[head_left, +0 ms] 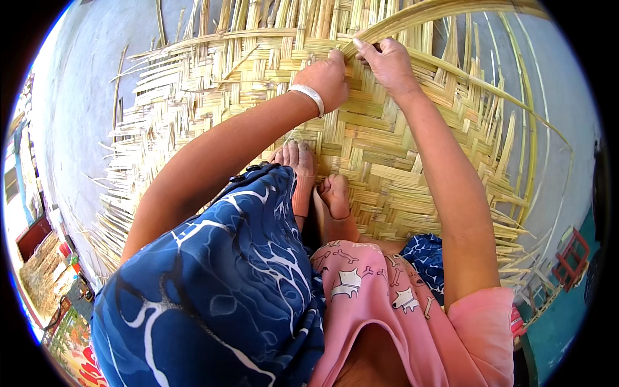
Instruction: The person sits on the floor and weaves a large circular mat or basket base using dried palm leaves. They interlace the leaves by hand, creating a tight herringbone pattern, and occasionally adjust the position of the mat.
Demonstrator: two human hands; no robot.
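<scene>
Nearest the head camera lie the person's lap and clothes: a pink patterned shirt (pixel 380 290) and a blue cloth with white veins (pixel 219 290) draped over the raised knee. Beyond them two bare feet (pixel 316 177) rest on the woven bamboo mat (pixel 387 161), toes pointing away from the body.

The left hand (pixel 325 80), a white bangle (pixel 308 97) at its wrist, is curled with the fingers bunched together, pinching the mat's strips at the weave's far edge. Just beside it, nearly touching, the right hand (pixel 390 64) has its fingers pressed together on a long bent bamboo strip (pixel 445 13) (the strip runs from the fingertips up and off to the right in an arc). Under both sets of fingers the mat is tightly plaited; past the fingertips and out to the left, loose strip ends (pixel 138 129) fan over the grey concrete floor (pixel 84 84). To the right of the right fingers, thin curved slats (pixel 516 97) stand free of the weave.
</scene>
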